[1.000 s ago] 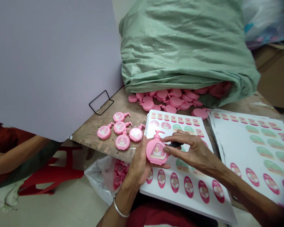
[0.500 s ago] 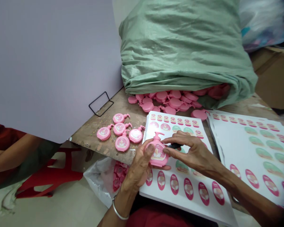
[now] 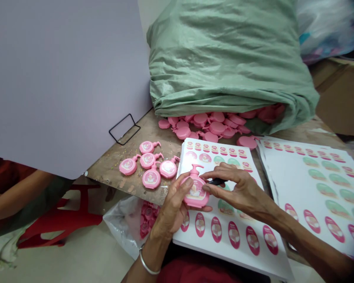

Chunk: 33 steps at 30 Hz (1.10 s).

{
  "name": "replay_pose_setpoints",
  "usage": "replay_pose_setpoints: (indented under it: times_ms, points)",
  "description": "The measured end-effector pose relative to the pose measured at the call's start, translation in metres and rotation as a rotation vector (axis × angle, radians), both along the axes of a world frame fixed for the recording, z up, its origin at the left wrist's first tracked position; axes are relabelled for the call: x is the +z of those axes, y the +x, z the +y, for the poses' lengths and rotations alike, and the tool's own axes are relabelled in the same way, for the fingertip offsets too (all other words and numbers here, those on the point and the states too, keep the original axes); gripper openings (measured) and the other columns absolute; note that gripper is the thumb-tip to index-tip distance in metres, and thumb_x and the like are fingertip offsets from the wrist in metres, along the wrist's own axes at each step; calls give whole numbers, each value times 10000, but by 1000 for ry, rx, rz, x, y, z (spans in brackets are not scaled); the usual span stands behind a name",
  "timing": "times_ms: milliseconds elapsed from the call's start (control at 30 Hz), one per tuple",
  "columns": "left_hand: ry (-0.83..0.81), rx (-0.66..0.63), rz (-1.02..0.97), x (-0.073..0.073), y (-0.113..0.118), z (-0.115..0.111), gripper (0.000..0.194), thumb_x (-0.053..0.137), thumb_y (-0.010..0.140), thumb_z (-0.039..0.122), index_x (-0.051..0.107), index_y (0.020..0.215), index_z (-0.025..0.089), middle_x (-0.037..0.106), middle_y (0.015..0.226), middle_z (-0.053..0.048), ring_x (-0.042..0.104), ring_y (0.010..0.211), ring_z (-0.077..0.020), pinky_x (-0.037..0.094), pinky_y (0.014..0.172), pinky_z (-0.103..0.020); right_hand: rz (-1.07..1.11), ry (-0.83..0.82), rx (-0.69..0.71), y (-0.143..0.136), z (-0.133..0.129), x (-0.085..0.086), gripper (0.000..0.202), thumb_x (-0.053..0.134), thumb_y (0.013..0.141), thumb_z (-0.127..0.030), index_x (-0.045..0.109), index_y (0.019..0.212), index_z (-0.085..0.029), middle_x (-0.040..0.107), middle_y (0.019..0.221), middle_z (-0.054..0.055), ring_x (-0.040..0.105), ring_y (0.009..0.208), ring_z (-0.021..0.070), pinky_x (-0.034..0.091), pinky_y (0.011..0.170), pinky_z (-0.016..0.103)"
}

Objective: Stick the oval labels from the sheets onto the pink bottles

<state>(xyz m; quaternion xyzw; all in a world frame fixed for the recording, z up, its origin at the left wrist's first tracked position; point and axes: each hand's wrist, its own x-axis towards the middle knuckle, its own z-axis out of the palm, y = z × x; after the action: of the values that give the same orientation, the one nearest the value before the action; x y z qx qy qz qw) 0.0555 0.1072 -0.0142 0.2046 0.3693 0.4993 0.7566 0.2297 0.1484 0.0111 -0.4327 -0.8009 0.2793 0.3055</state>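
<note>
My left hand (image 3: 171,206) grips a small pink toy pump bottle (image 3: 199,200), held upright with its label facing me, the thumb pressed on its front. In my right hand (image 3: 237,182), a slim black tool (image 3: 216,181) is pinched between thumb and fingers, its tip at the bottle's right edge; the exact kind of tool is unclear. Both hands are over a stack of printed sticker sheets (image 3: 191,241) with rows of pink and green labels. To the left, several labelled pink pump bottles (image 3: 151,179) lie grouped on the worn table (image 3: 106,165).
A large green sack (image 3: 230,59) stands behind, with plain pink bottles (image 3: 200,119) spilling from its mouth. Another sheet stack (image 3: 286,169) lies right. At left are a black wire stand (image 3: 129,127), a grey panel (image 3: 61,78), a plastic bag (image 3: 120,222), a red stool (image 3: 82,212) and another person's arm (image 3: 20,192).
The view has shifted very slightly. Both hands keep the same hold on the bottle and the black tool, and the label looks unchanged.
</note>
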Motion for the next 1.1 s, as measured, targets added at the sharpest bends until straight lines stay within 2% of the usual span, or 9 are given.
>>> replay_pose_setpoints:
  times_ms: [133,400,700,1100]
  points:
    - [-33,38,-9,-2,0,0,421,684,813,340,608,1194,178,636,1198,-97,660,1006,-247,622,699,-301,5,2,-1,1,0,-2,166,667,830,-354,740,913,-231,709,789,34,605,726,176,472,690,332]
    - [-23,34,-35,-4,0,2,408,666,828,359,628,1191,176,642,1205,-101,651,1015,-252,615,685,-289,11,12,10,1,2,-3,142,672,828,-333,737,904,-231,689,748,19,584,692,163,461,682,323]
    - [-49,36,-8,-7,0,3,453,655,832,409,623,1208,159,680,1117,-116,660,975,-255,618,662,-307,-1,42,-24,-1,0,-6,165,692,814,-341,737,940,-244,715,780,15,603,716,175,464,744,352]
    - [-95,47,-49,-5,-1,6,514,462,930,477,554,1287,119,660,1156,-150,652,984,-259,622,670,-322,-72,144,6,-5,1,-6,137,670,839,-325,720,936,-241,687,763,2,580,712,164,412,740,351]
